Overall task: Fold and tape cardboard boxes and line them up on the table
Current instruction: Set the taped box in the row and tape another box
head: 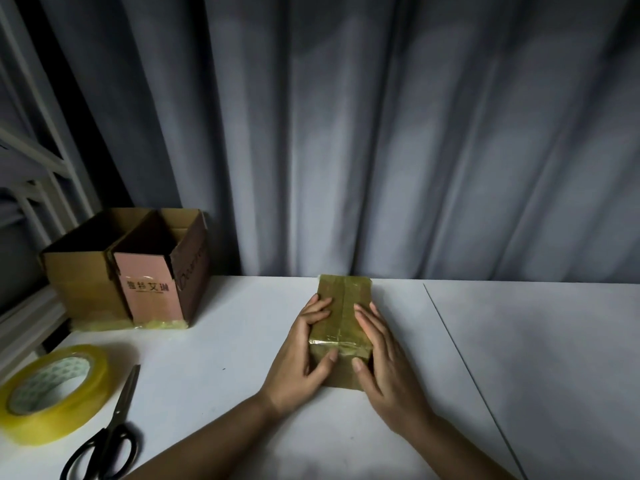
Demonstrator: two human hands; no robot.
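A small taped cardboard box (341,322) stands on the white table (519,358), near its far edge, between both hands. The left hand (304,355) presses flat against its left side, thumb on the near face; the right hand (384,358) mirrors it on the right, fingers spread over the top. Two open boxes (131,268), a tape roll (52,389) and scissors (110,434) lie well apart to the left.

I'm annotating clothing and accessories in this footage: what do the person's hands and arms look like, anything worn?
Both the left hand and right hand are bare, with no gloves, rings or watch visible. The forearms are bare too; no sleeve shows in view. Fingernails look short and unpainted.
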